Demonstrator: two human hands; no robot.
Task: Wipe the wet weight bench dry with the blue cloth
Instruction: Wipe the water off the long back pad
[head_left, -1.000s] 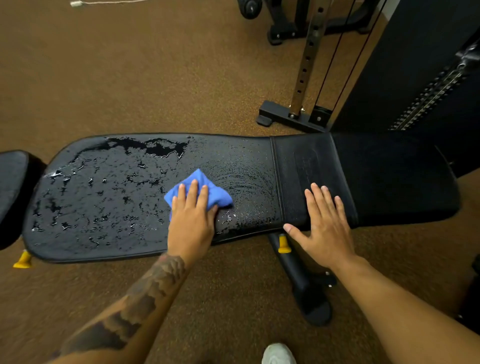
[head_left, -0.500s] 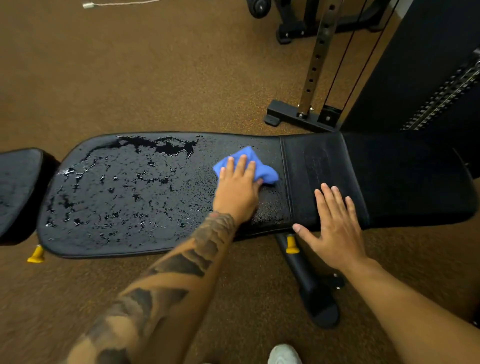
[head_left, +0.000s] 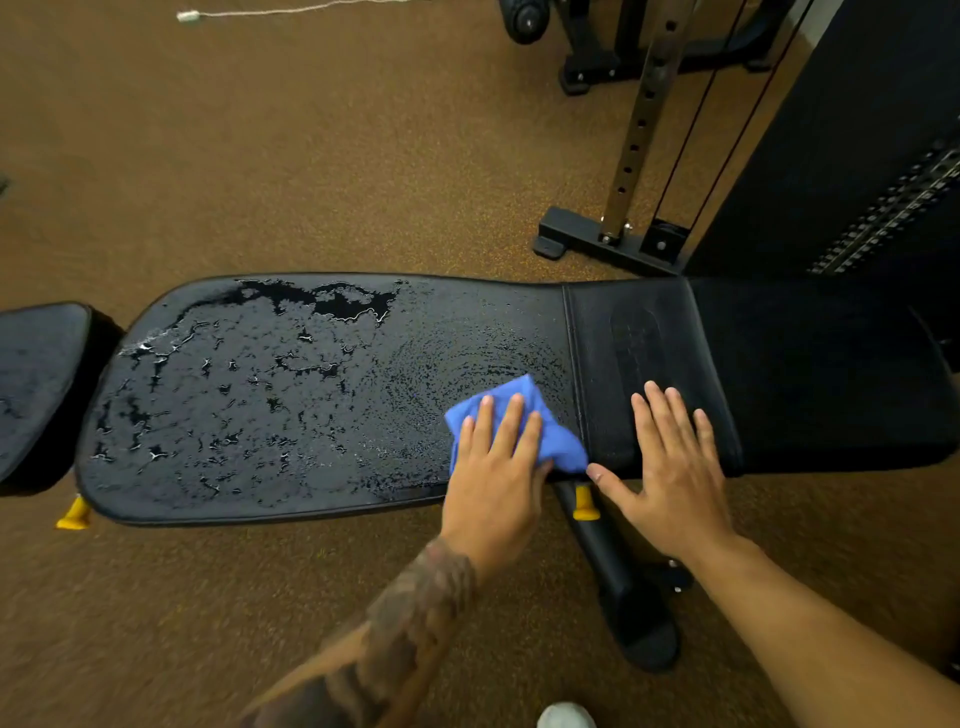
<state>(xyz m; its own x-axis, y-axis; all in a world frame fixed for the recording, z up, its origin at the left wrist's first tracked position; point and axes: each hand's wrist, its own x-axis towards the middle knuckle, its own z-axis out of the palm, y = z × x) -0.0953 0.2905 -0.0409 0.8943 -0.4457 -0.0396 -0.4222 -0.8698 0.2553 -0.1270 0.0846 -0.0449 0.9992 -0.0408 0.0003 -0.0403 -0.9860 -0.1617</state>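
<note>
A black padded weight bench (head_left: 291, 395) lies across a brown gym floor (head_left: 311, 156), its long pad covered in water beads and puddles. The left hand (head_left: 493, 467) presses a crumpled blue cloth (head_left: 519, 415) flat against the pad's near edge, fingers straight, just beside the seam. The right hand (head_left: 670, 462) rests flat and spread on the dry section past the seam. A cable machine (head_left: 644, 130) stands beyond the bench's far edge.

Head view, apparently close above bench (head_left: 311, 415)
</note>
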